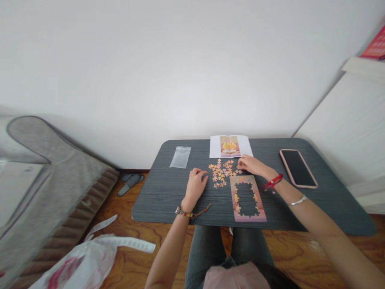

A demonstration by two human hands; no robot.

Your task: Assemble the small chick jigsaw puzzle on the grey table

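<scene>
Loose jigsaw puzzle pieces (221, 173) in yellow, orange and pink lie in a heap on the dark table. Below them is the puzzle frame (261, 206), its border joined all round and the table showing through its middle. My right hand (252, 164) reaches to the right edge of the heap, fingertips pinched together at a puzzle piece that they largely cover. To the left of the heap, my left hand (196, 185) rests on the table, loosely curled with thumb and fingers apart, holding nothing. Behind the heap lies a picture sheet (215, 147) showing a yellow figure.
A clear plastic bag (180, 157) lies at the table's back left. On the right is a phone (298, 167) in a pink case. The wall (192, 80) rises behind the dark table (159, 192). Slippers (130, 182) and a white bag (93, 257) are on the floor at left.
</scene>
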